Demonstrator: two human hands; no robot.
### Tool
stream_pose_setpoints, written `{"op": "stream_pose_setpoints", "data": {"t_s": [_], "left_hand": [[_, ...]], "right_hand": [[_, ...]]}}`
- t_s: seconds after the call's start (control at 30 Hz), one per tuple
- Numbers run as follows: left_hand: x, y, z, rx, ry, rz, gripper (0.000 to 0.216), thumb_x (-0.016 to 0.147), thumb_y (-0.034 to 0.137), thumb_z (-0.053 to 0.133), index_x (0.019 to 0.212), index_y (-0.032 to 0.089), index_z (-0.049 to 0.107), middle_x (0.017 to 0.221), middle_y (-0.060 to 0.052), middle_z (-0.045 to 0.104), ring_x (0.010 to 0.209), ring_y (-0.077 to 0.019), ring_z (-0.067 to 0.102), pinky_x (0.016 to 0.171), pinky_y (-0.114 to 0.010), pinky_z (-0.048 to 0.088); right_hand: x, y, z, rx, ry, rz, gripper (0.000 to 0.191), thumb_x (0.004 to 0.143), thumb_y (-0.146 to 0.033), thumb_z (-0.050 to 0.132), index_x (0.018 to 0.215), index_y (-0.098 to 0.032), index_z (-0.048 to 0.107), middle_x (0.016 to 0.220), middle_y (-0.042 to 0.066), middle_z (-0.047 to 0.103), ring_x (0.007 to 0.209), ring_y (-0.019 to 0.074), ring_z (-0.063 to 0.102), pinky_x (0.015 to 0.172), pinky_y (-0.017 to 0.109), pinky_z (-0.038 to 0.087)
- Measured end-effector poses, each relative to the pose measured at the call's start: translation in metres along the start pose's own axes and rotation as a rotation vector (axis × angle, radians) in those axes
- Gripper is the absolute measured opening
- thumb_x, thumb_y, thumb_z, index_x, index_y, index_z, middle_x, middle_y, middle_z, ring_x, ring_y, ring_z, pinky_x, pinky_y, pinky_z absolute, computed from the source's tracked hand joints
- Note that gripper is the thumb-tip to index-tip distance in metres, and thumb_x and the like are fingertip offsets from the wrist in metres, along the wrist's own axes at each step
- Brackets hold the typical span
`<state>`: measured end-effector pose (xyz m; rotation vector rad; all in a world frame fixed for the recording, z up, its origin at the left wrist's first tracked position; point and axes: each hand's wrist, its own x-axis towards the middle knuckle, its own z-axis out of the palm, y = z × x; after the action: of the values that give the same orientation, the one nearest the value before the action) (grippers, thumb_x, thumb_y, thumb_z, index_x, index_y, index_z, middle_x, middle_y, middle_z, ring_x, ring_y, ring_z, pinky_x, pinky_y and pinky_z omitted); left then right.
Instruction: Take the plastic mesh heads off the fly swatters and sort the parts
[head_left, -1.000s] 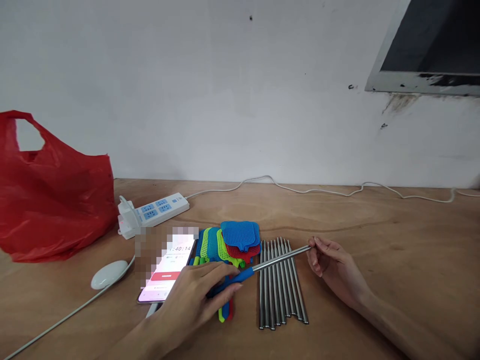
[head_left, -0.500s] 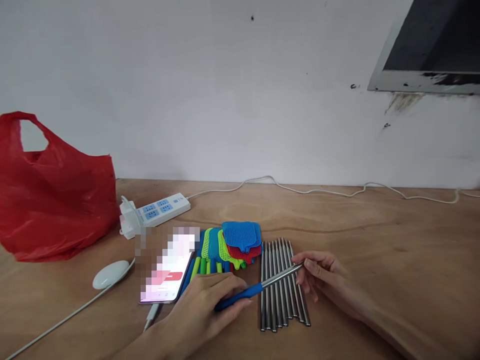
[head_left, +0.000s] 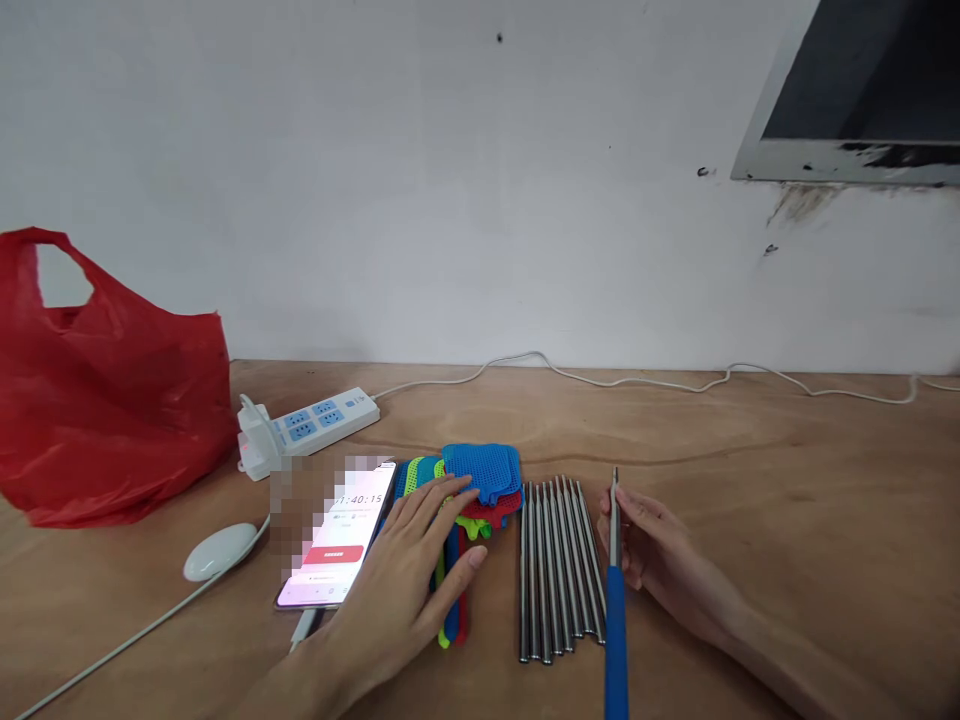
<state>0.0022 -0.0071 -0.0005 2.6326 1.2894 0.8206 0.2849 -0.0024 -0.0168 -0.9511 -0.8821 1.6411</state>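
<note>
My right hand [head_left: 660, 545] pinches the metal rod [head_left: 614, 530] near its tip; a blue handle [head_left: 616, 640] covers the rod's lower end, and the whole piece points away from me. My left hand [head_left: 409, 570] is open, fingers spread, over the coloured pile. Its fingertips are by the mesh fly swatter heads: a blue head [head_left: 480, 470] lies on top, a red head [head_left: 491, 510] under it, with green and teal ones beside. Blue, green and red handles [head_left: 451, 600] show partly below my left hand. Between my hands lies a row of several metal rods [head_left: 555, 570].
A lit phone [head_left: 337, 545] with a charging cable lies left of my left hand. Behind it are a white power strip [head_left: 322, 420], a white oval device [head_left: 220, 551] and a red plastic bag [head_left: 112, 400]. A thin cord [head_left: 622, 384] runs along the wall.
My left hand has let go of the blue handle and moved up over the swatter heads, fingers spreading. The rod has swung from slanting across to pointing away, held by my right hand alone.
</note>
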Motion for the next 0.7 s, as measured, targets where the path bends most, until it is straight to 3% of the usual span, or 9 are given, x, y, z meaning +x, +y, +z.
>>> {"op": "stream_pose_setpoints", "data": {"t_s": [0.13,0.23,0.4,0.57,0.7], "left_hand": [[0.001,-0.012,0.006,0.110,-0.106,-0.018,0.055,0.102,0.043,0.044,0.151,0.018,0.036,0.154,-0.013,0.043,0.144,-0.0342,0.035,0.112,-0.059,0.037],[0.000,-0.010,0.006,0.118,-0.146,-0.027,0.057,0.102,0.046,0.044,0.150,0.016,0.037,0.152,-0.014,0.047,0.142,-0.0355,0.037,0.111,-0.063,0.036],[-0.001,-0.003,0.002,0.086,-0.089,-0.034,0.048,0.100,0.044,0.047,0.139,0.017,0.051,0.140,-0.014,0.057,0.131,-0.0352,0.051,0.105,-0.058,0.046],[-0.002,-0.009,0.008,0.138,-0.030,0.014,0.054,0.095,0.036,0.055,0.144,0.016,0.045,0.148,-0.015,0.049,0.136,-0.0369,0.045,0.108,-0.059,0.044],[-0.002,-0.011,0.011,0.155,-0.017,0.017,0.053,0.090,0.028,0.055,0.141,0.015,0.047,0.140,-0.016,0.057,0.131,-0.0367,0.051,0.105,-0.058,0.046]], "right_hand": [[0.002,-0.001,0.000,0.020,0.006,0.009,0.039,0.079,-0.054,0.075,0.071,-0.019,0.060,0.044,-0.008,0.045,0.037,0.0046,0.036,0.035,0.014,0.030],[0.006,0.001,-0.001,0.014,-0.029,0.000,0.042,0.081,-0.055,0.072,0.067,-0.020,0.055,0.037,-0.010,0.038,0.033,0.0039,0.024,0.033,0.015,0.021],[0.013,0.005,-0.008,-0.036,-0.029,0.017,0.048,0.076,-0.062,0.072,0.066,-0.021,0.051,0.031,-0.011,0.036,0.029,0.0035,0.016,0.030,0.016,0.015],[0.018,0.007,-0.014,-0.032,-0.047,0.052,0.049,0.076,-0.064,0.071,0.068,-0.022,0.048,0.032,-0.013,0.033,0.027,0.0037,0.015,0.028,0.016,0.013],[0.019,0.005,-0.018,0.023,-0.092,0.112,0.049,0.073,-0.062,0.075,0.067,-0.022,0.048,0.031,-0.014,0.032,0.026,0.0031,0.014,0.028,0.016,0.012]]}}
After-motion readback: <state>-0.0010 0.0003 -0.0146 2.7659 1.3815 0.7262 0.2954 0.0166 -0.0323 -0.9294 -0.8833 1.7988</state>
